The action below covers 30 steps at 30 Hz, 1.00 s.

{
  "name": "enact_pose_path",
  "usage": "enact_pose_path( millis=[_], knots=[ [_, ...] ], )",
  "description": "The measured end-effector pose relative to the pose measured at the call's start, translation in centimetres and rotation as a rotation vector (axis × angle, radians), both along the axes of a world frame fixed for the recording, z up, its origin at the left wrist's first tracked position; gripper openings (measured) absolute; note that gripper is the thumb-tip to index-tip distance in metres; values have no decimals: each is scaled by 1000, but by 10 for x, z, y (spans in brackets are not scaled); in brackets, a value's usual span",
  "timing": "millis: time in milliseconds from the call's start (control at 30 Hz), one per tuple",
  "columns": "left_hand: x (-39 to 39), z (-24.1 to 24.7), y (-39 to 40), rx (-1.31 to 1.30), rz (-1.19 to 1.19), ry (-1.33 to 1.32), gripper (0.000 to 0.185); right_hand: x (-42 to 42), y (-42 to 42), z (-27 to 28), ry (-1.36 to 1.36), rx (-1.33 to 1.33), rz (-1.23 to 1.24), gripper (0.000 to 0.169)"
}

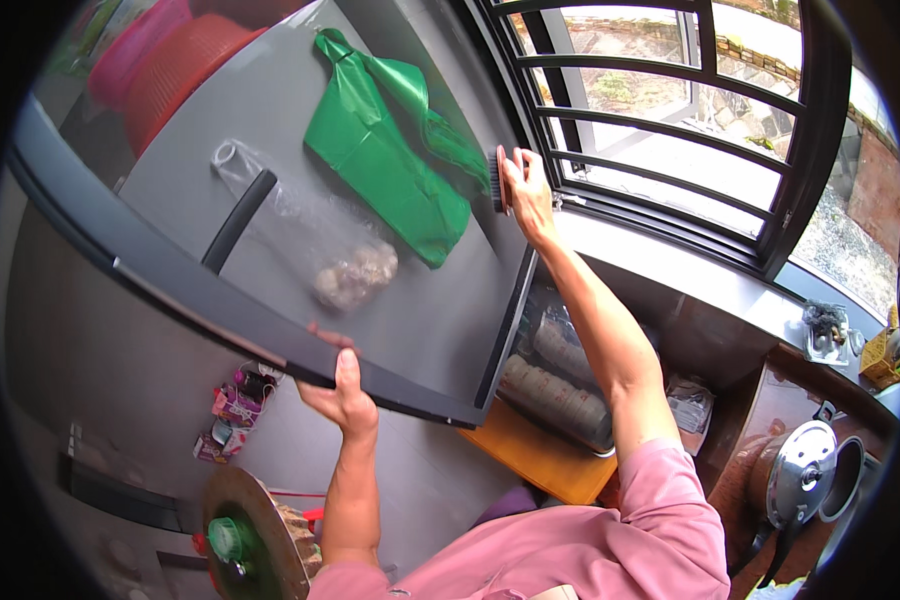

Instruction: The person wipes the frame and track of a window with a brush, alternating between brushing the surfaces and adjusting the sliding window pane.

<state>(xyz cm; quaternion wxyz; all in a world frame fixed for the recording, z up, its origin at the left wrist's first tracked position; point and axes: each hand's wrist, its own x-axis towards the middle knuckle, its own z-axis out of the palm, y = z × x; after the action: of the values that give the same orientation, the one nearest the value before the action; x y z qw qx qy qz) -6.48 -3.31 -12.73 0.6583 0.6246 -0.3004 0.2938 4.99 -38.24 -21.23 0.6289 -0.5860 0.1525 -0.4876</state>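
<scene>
My right hand (526, 184) grips a brush (500, 180) with dark bristles and a reddish-brown back, beside the black window frame (525, 82). Its bristles face left, near the tail of a green plastic bag (390, 150). That bag hangs on a grey panel (435, 315), along with a clear plastic bag (352, 274) holding pale, lumpy contents that look like garlic bulbs. My left hand (341, 394) holds the panel's dark lower edge, thumb on the near side, fingers partly hidden behind it. A black bar handle (240, 221) sticks up left of the clear bag.
Red (187, 67) and pink baskets stand at the upper left. An orange-brown wooden stool (544, 450) and wrapped stacks of bowls (559, 390) lie below the window. A pressure cooker (802, 472) is at lower right, a round board (251, 540) at lower left, small boxes (232, 412) nearby.
</scene>
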Motion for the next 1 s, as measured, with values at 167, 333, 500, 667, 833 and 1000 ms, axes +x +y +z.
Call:
enact_pose_path(
  millis=[167,333,500,667,833,1000],
  knots=[
    [1,-3,6,-6,-10,14,65,41,16,36,-51,-127,-288,49],
    [3,-3,6,89,36,-34,76,-25,133,67,-273,-423,-249,52],
    [0,3,-3,101,50,-25,79,-92,169,43,-476,-760,140,72],
    [3,0,-1,68,121,-68,77,-17,61,6,-300,-449,-263,28],
    [3,2,-9,69,108,-68,73,55,-81,-63,509,-109,-321,58],
    [7,5,0,191,138,-134,52,95,-73,-59,547,-77,-317,43]
  ],
)
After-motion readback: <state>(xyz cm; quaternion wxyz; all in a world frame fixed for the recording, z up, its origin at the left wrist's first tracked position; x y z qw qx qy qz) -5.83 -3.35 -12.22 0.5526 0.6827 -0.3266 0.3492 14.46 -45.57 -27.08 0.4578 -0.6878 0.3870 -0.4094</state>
